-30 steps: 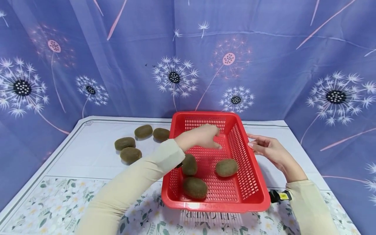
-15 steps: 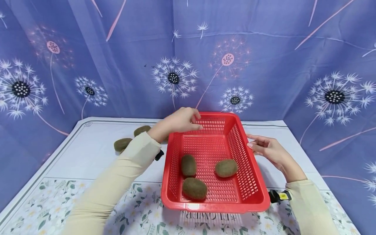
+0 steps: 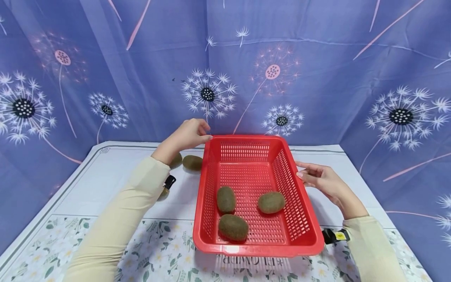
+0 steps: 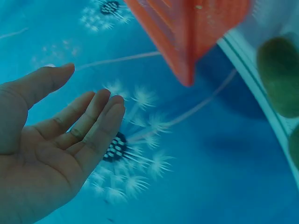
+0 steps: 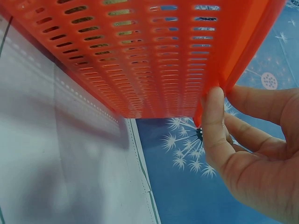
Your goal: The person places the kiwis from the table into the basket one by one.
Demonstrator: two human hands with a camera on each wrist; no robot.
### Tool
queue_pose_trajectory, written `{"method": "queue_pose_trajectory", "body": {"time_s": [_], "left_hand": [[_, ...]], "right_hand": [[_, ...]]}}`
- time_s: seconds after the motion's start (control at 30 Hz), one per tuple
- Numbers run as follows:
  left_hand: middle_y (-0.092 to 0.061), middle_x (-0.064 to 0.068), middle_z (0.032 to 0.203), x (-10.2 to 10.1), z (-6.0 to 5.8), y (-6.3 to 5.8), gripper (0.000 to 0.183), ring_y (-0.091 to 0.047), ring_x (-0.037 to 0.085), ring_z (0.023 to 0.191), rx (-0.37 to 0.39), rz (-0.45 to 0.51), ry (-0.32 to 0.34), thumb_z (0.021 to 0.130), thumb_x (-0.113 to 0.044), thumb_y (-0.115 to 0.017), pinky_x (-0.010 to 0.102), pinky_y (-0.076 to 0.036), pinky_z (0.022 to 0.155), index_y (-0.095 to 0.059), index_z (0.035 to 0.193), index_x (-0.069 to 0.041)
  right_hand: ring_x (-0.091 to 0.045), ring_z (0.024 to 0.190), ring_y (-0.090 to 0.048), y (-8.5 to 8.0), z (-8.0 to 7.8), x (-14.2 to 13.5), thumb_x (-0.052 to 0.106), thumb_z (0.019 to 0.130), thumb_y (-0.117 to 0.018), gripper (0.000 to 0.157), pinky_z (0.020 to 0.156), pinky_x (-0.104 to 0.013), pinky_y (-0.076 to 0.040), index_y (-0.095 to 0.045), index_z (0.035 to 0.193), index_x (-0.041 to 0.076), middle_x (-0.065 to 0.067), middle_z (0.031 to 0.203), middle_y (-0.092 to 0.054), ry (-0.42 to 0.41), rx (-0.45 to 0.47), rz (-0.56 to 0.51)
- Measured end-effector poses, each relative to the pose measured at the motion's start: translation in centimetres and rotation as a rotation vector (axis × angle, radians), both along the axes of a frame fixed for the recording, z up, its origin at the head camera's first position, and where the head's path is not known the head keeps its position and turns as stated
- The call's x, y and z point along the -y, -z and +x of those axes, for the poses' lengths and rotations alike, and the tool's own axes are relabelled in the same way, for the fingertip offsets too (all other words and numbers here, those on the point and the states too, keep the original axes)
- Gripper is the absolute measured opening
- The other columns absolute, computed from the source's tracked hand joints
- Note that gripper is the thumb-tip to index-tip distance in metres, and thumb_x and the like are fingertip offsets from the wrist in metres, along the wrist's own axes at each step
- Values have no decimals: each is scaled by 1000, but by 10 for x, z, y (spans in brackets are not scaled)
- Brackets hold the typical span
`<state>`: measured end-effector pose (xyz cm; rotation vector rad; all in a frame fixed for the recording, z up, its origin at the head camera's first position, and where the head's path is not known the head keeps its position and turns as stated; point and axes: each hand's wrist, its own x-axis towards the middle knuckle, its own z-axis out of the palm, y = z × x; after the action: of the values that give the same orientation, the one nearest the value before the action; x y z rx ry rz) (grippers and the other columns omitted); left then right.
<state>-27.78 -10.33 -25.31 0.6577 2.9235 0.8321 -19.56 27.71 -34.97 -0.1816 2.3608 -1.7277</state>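
Note:
My left hand (image 3: 190,134) hovers past the back left corner of the red plastic basket (image 3: 258,249). It holds nothing, and its fingers look relaxed in the left wrist view. Below it on the table lie a brown kiwi (image 3: 192,162) and another kiwi (image 3: 176,160) partly covered by the wrist. A further kiwi (image 3: 163,194) barely shows beside the wrist strap. At the basket's right side, my right hand (image 3: 324,180) pinches the rim between thumb and finger. Inside the basket sit three kiwis: one at the left (image 3: 226,199), one at the front (image 3: 233,227), one at the right (image 3: 271,202).
The table (image 3: 105,176) wears a white cloth, with a floral section (image 3: 70,243) along the front. Behind and at both sides hangs a blue curtain (image 3: 158,78) with dandelion prints, close to the basket's back edge.
My left hand has moved leftward, from above the basket's inside to beyond its back left corner, covering some table kiwis. The right hand and the basket stay in place.

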Motion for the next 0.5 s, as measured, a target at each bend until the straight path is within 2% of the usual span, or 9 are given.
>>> {"method": "queue_pose_trajectory", "body": {"time_s": [0.13,0.3,0.5], "left_hand": [[-62,16,94,12,-7,10,31,-57,26,89,-9,-13,-48,82,-18,-61,36,-46,77,-57,105,2],[-61,16,95,22,-16,27,29,-56,26,89,30,-41,-90,82,-16,-60,36,-46,78,-56,104,2],[-62,18,92,31,-24,44,27,-57,27,87,3,-69,-82,80,-11,-61,36,-45,80,-57,101,5]], "right_hand": [[-13,82,-61,0,0,0,21,85,-58,57,75,-31,-49,-35,133,-1,-6,97,-59,-2,-2,-3],[-13,83,-61,0,0,0,22,85,-59,58,75,-32,-49,-35,133,-1,-5,97,-59,-3,2,-6],[-12,82,-61,0,0,0,21,85,-59,58,75,-32,-49,-35,133,-2,-3,95,-60,-5,-2,-13]]}}
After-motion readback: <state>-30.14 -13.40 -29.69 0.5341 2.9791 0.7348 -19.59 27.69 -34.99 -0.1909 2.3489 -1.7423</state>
